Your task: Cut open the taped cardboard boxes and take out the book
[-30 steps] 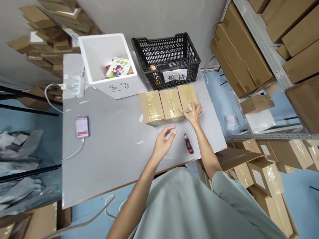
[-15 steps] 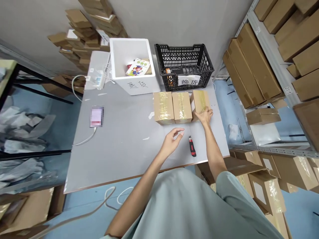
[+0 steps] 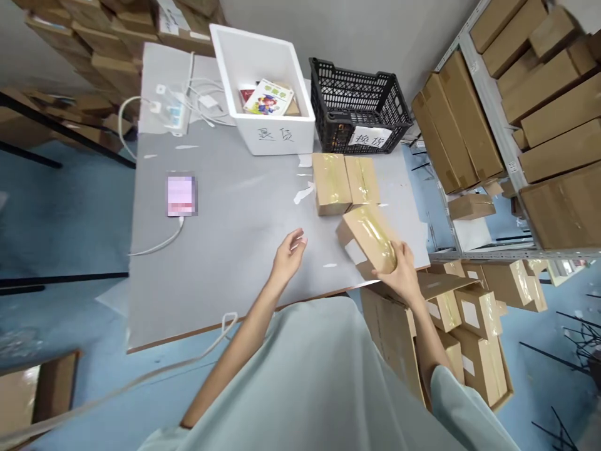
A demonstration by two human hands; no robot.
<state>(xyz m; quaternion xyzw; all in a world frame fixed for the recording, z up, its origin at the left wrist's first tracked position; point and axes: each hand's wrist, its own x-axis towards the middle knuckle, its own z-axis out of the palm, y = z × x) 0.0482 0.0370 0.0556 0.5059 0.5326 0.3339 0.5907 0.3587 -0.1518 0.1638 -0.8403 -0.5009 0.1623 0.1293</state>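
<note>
In the upper middle of the frame, 2 handwritten characters, 退货, stand on the front of the white box (image 3: 277, 146); right of it, the paper sign (image 3: 370, 137) on the black crate (image 3: 336, 133) reads 换货. The green title on the book cover (image 3: 270, 99) is too small to read.

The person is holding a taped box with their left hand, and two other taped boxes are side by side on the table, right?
Not quite: it's the right hand holding the taped box. The left hand holds nothing. The head view shows this. Two other taped boxes are side by side on the table, as you said.
</note>
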